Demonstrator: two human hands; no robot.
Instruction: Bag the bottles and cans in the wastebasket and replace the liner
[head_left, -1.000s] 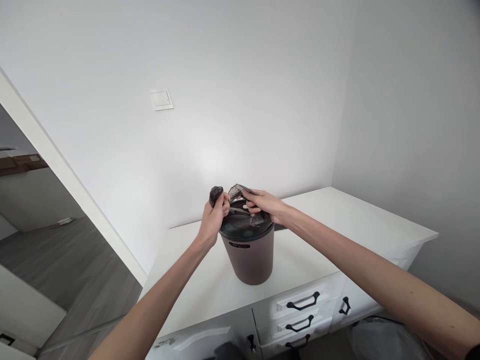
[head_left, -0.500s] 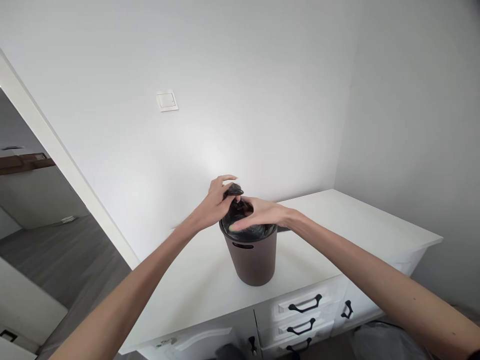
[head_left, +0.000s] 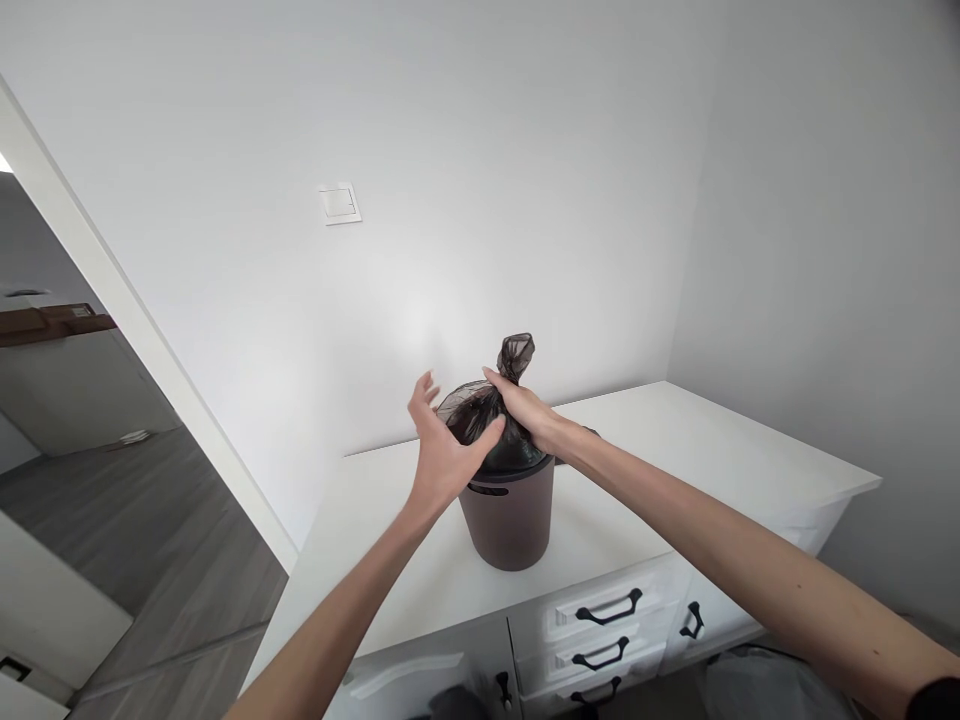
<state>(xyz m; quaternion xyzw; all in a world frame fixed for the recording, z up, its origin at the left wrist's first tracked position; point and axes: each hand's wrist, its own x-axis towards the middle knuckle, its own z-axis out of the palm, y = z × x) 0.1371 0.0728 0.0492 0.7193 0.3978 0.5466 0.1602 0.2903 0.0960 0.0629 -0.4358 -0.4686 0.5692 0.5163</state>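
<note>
A brown trash can [head_left: 510, 525] with a slot handle stands upright on the white cabinet top. The black garbage bag [head_left: 517, 452] inside it bulges above the rim, its neck gathered and its twisted end sticking up. My right hand [head_left: 526, 408] is closed around that gathered neck, just below the loose tip. Beside the bag on the left, my left hand [head_left: 442, 450] is open, fingers spread and thumb apart, close to the plastic. Whether the thumb touches the bag I cannot tell.
The white cabinet [head_left: 675, 450] has drawers and doors with black handles [head_left: 609, 606] below its front edge. A light switch [head_left: 340, 204] is on the wall behind. At the left is a doorway [head_left: 150, 300]; a greyish plastic bag [head_left: 772, 685] lies low at right.
My left hand has let go of the bag's top and moved down, opening. My right hand has taken hold of the neck, and the bag now stands higher above the rim.
</note>
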